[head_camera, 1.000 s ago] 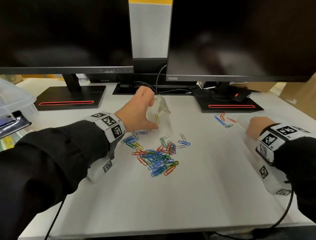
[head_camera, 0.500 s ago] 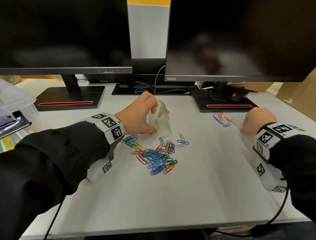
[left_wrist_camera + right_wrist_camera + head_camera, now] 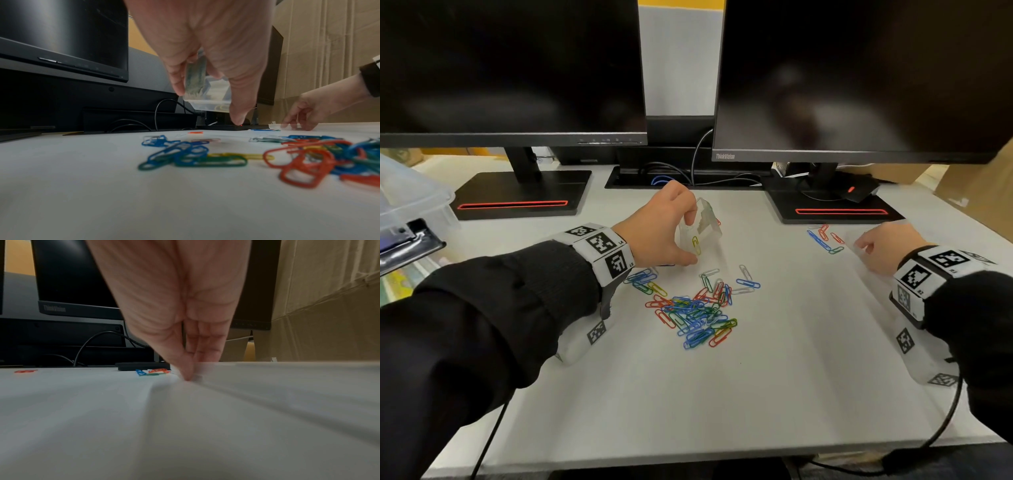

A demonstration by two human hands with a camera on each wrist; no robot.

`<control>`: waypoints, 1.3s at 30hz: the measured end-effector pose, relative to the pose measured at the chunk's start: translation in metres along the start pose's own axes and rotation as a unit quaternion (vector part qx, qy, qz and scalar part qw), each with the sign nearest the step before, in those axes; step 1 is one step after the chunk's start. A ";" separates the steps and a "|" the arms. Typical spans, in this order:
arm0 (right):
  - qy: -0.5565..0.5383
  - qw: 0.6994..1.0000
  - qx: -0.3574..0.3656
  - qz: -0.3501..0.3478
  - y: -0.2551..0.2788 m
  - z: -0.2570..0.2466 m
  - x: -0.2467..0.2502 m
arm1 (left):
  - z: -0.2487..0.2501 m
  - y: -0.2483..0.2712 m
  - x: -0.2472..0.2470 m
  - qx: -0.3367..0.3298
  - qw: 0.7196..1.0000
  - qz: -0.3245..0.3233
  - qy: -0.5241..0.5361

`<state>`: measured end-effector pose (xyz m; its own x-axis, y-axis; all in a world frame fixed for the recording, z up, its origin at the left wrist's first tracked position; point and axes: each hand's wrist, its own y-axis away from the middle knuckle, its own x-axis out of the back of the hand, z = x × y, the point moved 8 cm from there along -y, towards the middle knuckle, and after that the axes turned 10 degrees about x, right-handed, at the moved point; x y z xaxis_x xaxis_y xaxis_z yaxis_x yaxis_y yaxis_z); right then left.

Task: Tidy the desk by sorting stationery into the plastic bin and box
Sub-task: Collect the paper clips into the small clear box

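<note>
My left hand (image 3: 691, 240) grips a small clear plastic box (image 3: 707, 222) between thumb and fingers and holds it tilted just above the white desk (image 3: 774, 377). A yellow paperclip (image 3: 695, 245) lies inside it. The left wrist view shows the box (image 3: 205, 100) off the surface. A pile of coloured paperclips (image 3: 695, 315) lies just in front of this hand. At the right, my right hand (image 3: 864, 245) pinches the edge of a flat clear lid (image 3: 851, 236) lying on the desk, as the right wrist view (image 3: 190, 376) also shows. A few loose clips (image 3: 823, 238) lie just left of it.
A clear plastic bin (image 3: 410, 195) stands at the far left edge with a dark clipboard (image 3: 410, 240) beside it. Two monitors on black stands (image 3: 517, 195) (image 3: 832, 209) and cables (image 3: 698, 171) close off the back. A cardboard box (image 3: 983, 198) stands at far right.
My right hand has crept a little left and away from me, fingers now down on the lid. The left hand keeps its hold on the box, tilted slightly more.
</note>
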<state>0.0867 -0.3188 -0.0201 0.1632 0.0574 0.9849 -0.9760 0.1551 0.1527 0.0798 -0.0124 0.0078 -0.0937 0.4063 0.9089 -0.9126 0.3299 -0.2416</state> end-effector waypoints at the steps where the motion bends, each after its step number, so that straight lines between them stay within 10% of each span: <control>1: 0.015 1.000 0.009 -0.005 0.001 -0.002 -0.001 | 0.000 0.000 0.000 0.001 1.000 -0.001 0.001; 39: -0.048 0.997 -0.013 0.055 0.015 -0.003 0.002 | -0.001 0.002 0.002 0.020 1.000 0.000 -0.002</control>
<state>0.0732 -0.3133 -0.0163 0.0406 -0.0190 0.9990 -0.9831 0.1777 0.0433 0.0784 -0.0107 0.0086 -0.0960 0.4036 0.9099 -0.9273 0.2959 -0.2291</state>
